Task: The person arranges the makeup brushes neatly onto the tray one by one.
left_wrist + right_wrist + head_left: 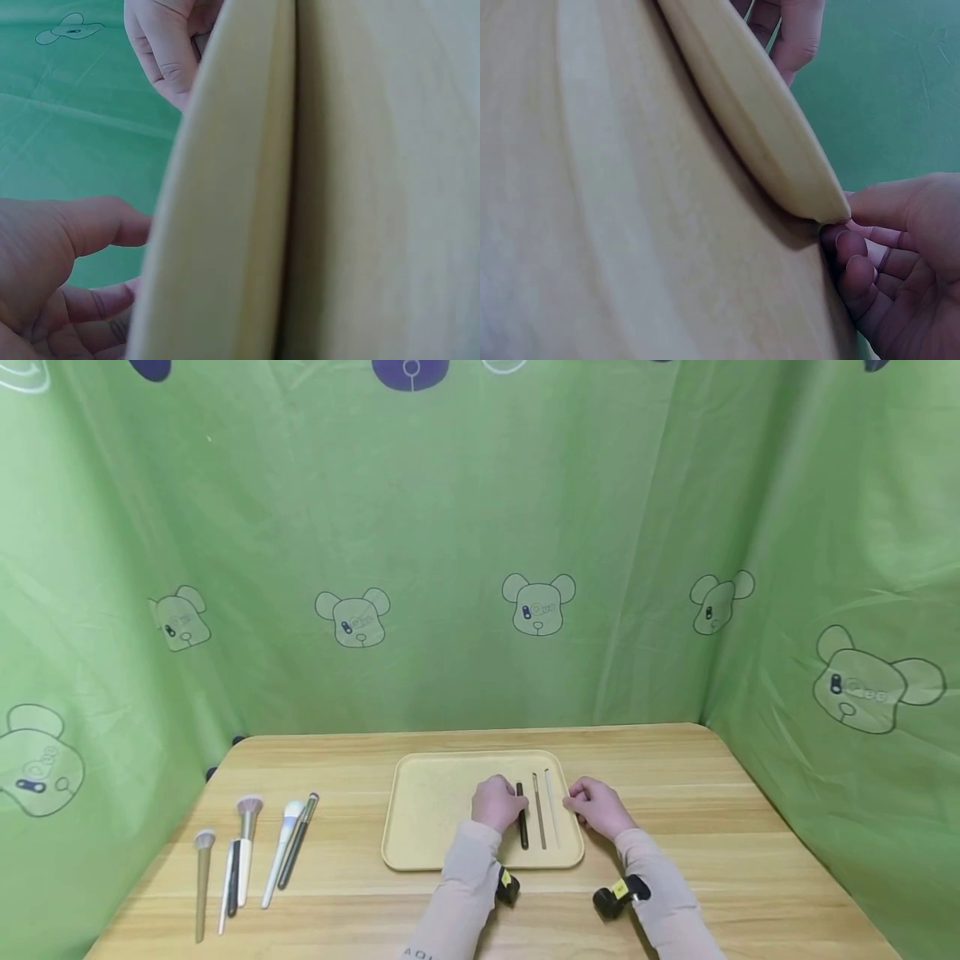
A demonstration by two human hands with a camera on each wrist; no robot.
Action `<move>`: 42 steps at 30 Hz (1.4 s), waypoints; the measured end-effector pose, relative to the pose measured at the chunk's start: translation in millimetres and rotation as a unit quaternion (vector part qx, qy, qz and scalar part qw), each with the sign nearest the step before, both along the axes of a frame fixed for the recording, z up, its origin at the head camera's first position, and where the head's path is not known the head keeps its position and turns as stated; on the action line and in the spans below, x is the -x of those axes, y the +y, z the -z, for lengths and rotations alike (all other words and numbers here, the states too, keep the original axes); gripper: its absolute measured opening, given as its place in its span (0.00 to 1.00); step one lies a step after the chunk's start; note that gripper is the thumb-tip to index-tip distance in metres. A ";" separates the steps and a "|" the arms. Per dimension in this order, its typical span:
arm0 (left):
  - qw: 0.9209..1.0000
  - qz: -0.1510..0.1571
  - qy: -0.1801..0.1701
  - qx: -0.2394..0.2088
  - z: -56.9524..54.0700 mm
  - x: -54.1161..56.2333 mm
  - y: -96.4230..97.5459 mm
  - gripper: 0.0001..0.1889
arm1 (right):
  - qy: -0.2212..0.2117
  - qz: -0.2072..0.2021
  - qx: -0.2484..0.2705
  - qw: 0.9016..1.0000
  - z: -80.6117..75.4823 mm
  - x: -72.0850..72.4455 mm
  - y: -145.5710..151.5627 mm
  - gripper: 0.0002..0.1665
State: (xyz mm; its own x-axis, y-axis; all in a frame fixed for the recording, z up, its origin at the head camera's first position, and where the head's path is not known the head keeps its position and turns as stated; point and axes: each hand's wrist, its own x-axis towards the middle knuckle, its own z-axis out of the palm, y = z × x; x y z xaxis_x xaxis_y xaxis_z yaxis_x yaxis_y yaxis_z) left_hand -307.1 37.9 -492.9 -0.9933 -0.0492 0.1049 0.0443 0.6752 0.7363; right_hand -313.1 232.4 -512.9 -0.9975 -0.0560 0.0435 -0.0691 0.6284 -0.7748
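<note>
Beige tray point(431, 814): inside it, the left hand point(496, 804) pinched the black brush point(523, 835), left of two thin brushes point(539, 814); the right hand point(602, 808) gripped the tray's right edge. Six other brushes point(244, 872) lay on the table point(750, 877), left of the tray.

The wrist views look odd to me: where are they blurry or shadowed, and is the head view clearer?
Left wrist: the tray looks soft, with a dark shadow along its edge, and the tabletop is blurred. Right wrist: similar shadow beneath the tray. Head: clearer, fairly evenly lit, though a thin pale stick barely stands out against the tray.
</note>
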 end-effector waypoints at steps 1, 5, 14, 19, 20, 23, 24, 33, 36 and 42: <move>1.000 0.001 0.000 -0.002 0.0 0.0 -0.2 0.15 | 0.000 -0.001 -0.001 1.000 0.2 -0.1 0.2 0.07; 1.000 0.003 -0.015 -0.021 -0.1 -0.1 -1.3 0.13 | -0.001 0.000 -0.003 1.000 0.1 -1.4 0.2 0.07; 0.993 0.023 -0.068 -0.090 -4.5 -2.0 -8.4 0.07 | 0.000 0.001 -0.003 1.000 0.1 -2.4 -0.2 0.07; 0.994 0.024 -0.064 -0.083 -7.3 -2.8 -15.8 0.05 | 0.000 -0.001 -0.001 1.000 0.9 -0.9 -0.2 0.07; 0.995 0.025 -0.062 -0.078 -7.7 -2.7 -17.6 0.05 | 0.000 -0.001 -0.001 1.000 1.1 -0.5 -0.1 0.07; 0.996 0.029 -0.056 -0.061 -9.7 -2.5 -24.0 0.04 | 0.002 0.000 -0.001 1.000 1.2 0.0 0.2 0.07; 0.996 0.031 -0.053 -0.057 -10.3 -2.1 -26.4 0.04 | 0.002 0.001 -0.001 1.000 1.1 0.1 0.3 0.07; 0.997 0.039 -0.041 -0.059 -11.9 0.5 -52.0 0.04 | 0.005 0.000 -0.001 1.000 1.1 0.9 0.4 0.07; 0.997 0.036 -0.035 -0.052 -13.0 -0.4 -62.0 0.04 | 0.005 -0.001 0.000 1.000 1.0 1.0 0.2 0.07; 0.998 0.035 -0.024 -0.037 -16.7 -4.7 -83.5 0.04 | 0.006 -0.002 -0.002 1.000 1.0 1.4 1.1 0.07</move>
